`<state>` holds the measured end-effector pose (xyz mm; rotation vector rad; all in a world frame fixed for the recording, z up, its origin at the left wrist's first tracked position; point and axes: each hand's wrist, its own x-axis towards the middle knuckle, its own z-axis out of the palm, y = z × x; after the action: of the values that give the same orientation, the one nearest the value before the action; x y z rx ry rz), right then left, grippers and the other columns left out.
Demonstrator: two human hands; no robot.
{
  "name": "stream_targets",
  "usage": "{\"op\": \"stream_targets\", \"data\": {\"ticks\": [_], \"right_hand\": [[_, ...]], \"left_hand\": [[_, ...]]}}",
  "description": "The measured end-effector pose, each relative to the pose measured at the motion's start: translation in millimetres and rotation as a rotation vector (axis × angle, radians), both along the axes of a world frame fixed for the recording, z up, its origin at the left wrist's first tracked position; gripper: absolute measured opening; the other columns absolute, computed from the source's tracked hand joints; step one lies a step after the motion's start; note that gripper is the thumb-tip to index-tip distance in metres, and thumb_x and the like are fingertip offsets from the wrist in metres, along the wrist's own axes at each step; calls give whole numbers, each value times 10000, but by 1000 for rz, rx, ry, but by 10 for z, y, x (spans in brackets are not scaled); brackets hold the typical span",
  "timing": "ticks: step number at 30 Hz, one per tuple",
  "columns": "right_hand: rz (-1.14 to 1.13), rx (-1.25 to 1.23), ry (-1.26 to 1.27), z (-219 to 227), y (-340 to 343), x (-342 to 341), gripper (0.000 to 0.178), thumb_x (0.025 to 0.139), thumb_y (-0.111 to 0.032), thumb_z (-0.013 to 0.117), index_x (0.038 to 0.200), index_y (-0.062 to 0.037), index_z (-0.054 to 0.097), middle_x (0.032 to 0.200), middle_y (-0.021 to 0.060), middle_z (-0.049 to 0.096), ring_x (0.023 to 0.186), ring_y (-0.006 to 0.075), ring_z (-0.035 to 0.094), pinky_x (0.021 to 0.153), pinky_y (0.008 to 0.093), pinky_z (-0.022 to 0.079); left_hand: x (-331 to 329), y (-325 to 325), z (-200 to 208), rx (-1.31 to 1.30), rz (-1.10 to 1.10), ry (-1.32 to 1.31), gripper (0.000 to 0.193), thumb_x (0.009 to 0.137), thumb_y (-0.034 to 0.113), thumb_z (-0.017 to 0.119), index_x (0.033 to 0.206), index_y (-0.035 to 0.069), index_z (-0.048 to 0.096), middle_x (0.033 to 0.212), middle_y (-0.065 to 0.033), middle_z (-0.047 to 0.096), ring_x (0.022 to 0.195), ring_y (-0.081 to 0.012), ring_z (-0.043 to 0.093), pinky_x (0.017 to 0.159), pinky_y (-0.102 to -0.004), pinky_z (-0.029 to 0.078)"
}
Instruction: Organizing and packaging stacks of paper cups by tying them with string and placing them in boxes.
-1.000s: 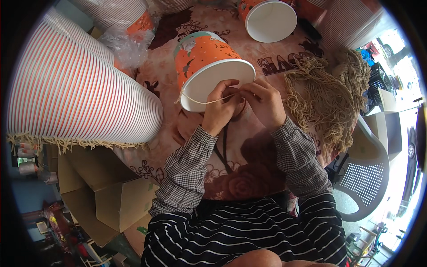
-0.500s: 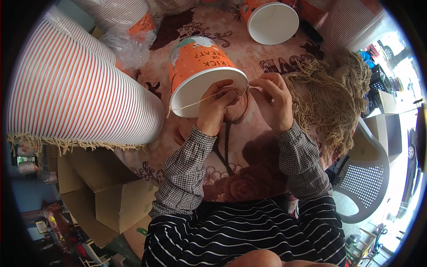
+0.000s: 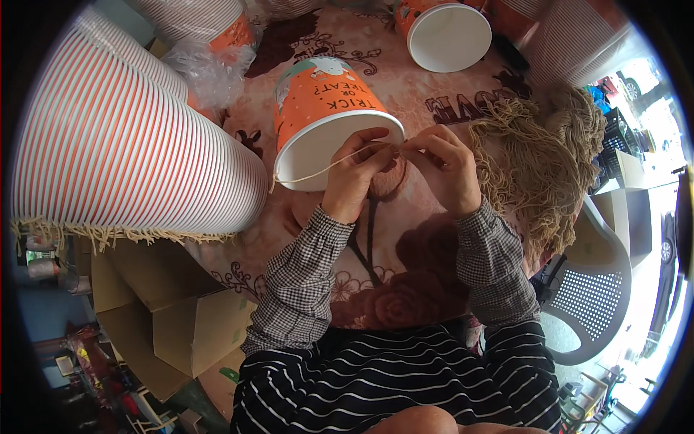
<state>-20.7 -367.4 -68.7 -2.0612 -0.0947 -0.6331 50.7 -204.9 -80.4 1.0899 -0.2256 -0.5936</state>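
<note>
I pinch the cord with my left hand at the paper bucket, inside the table's near edge; right hand narrow, contents unclear. Keep tension light.

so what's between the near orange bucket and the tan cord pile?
In the head view, the right hand sits between the orange bucket and the tan cord pile, with patterned tablecloth showing above it.

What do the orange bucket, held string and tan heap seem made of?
Orange bucket: probably coated paperboard, smooth with slight sheen, judging by its printed wall and rounded white rim.
String: perhaps cotton or jute; it looks matte, pale and thin.
Tan heap: likely plant-fibre cord, dull, in loose tangled strands.
</note>
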Motion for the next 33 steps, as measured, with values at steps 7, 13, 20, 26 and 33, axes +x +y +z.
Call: {"op": "stream_targets", "data": {"ticks": [7,13,20,26,33], "right_hand": [[1,134,60,-10,17,4,100,847,-38,702,939,-12,674,873,40,609,695,97,572,624,237,471],[-64,217,40,27,30,-15,96,848,-23,691,937,-9,656,883,33,614,701,96,560,637,237,466],[-114,12,-52,95,41,-39,86,842,-21,694,920,-14,658,907,56,615,688,135,583,615,258,482],[-72,-27,-92,98,77,-55,105,827,-4,701,925,-14,662,929,67,612,703,161,610,615,272,503],[6,-120,-171,55,74,-30,134,827,6,698,955,-16,667,939,75,616,764,189,633,626,284,527]], "left_hand": [[-9,-44,-76,150,27,-438,305,869,-13,661,1150,-29,544,1020,-87,659,943,-152,658,834,-279,537],[36,-24,-184,290,106,-574,239,859,10,678,1050,-27,539,983,-122,656,839,-153,675,742,-289,553],[31,-5,-79,329,157,-399,263,843,47,712,1004,-36,521,858,-99,647,690,-155,665,546,-266,538],[21,24,-50,161,134,-10,254,825,75,740,993,-15,572,841,-68,643,660,-122,623,596,-238,507],[7,60,-24,144,20,-28,174,881,96,653,1021,-6,645,869,-48,661,624,-77,532,550,-201,403]]}}
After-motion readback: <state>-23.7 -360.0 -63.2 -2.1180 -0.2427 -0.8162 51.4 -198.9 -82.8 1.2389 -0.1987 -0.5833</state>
